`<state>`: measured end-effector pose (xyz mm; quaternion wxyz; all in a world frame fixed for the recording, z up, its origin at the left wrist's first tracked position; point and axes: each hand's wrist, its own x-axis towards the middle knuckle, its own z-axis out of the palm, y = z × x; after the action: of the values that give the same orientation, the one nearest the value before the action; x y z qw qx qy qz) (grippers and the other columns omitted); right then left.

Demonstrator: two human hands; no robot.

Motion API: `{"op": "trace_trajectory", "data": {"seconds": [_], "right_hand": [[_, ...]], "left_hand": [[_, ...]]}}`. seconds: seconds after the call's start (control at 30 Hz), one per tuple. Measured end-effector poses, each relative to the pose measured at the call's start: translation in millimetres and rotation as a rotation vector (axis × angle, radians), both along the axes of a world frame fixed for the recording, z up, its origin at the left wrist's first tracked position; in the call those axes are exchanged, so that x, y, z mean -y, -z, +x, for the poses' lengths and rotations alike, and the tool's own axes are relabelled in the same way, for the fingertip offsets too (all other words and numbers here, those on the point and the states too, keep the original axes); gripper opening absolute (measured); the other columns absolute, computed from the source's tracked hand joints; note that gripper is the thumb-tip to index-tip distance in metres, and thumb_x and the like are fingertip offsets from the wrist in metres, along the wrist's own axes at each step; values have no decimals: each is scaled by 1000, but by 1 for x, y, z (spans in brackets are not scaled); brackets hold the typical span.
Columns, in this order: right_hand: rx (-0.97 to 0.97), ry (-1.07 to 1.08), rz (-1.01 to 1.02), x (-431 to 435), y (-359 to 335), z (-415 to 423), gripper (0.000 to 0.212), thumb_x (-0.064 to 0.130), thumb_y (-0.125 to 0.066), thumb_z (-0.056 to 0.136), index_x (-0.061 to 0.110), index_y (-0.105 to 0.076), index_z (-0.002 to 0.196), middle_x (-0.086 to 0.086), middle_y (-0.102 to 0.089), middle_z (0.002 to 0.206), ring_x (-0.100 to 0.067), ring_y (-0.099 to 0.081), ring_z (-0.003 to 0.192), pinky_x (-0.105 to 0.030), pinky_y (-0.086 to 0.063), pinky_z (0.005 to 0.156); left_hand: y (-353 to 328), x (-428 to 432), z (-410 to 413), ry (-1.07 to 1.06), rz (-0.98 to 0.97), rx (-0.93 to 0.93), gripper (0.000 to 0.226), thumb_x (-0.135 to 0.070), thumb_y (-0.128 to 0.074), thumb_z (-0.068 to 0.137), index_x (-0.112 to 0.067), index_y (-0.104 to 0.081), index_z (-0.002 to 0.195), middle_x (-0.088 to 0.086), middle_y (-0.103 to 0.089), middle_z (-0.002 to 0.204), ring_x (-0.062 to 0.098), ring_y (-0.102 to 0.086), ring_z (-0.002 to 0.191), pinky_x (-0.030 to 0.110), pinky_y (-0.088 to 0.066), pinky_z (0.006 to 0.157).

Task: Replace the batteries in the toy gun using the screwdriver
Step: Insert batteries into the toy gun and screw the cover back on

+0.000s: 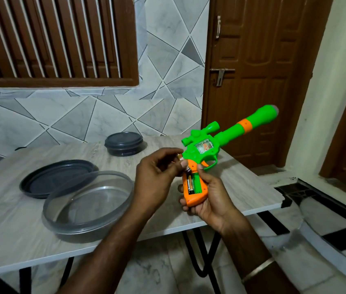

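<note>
The right hand (212, 200) wraps round the toy gun (205, 149) just above the table (40, 219), its open handle (195, 196) has one battery (189, 184) inside, and the left hand (157, 179) pinches a second battery (181, 160) beside it, so I think screwing it shut comes later.

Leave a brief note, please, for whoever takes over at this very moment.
Left grip: pinches the held battery at the open compartment's top end.
Right grip: holds the toy gun by its orange handle, above the table.
Done: cover off; seated battery in one slot, other slot empty.
Left: fill the empty slot, screw the cover back; cover and screwdriver not in view.
</note>
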<state>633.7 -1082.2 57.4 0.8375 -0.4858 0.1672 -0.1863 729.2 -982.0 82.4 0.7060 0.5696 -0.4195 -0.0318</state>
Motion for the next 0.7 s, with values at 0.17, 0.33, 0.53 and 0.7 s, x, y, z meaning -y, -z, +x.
{"op": "trace_trajectory", "data": {"seconds": [0.17,0.33,0.53,0.7], "right_hand": [[129,-13,224,-2,-2,3,45,36,-47,97,10,-59,131,-18,-61,131,-30,-59,113,-43,-44,97],[189,-45,300,8,9,0,40,30,-45,97,8,-61,126,-16,-64,118,-28,-59,103,-43,-37,102],[211,-40,280,9,16,4,31,26,-46,92,10,-66,109,-15,-63,106,-26,-60,87,-36,-42,74],[196,23,293,9,23,8,28,24,-42,96,13,-63,111,-11,-66,102,-22,-63,84,-31,-46,63]], "left_hand": [[8,11,-12,-71,73,164,26,-4,-80,79,-16,-73,100,0,-73,81,15,-71,79,31,-59,74],[13,13,-11,-85,121,181,17,-1,-80,79,-13,-73,89,0,-74,78,16,-72,78,30,-58,72],[16,18,-8,-124,214,180,11,-6,-82,78,-11,-76,86,-1,-75,78,10,-72,76,26,-58,70],[18,25,-10,-159,245,178,7,-9,-84,77,-13,-78,80,-9,-72,72,-5,-65,68,8,-46,63]]}}
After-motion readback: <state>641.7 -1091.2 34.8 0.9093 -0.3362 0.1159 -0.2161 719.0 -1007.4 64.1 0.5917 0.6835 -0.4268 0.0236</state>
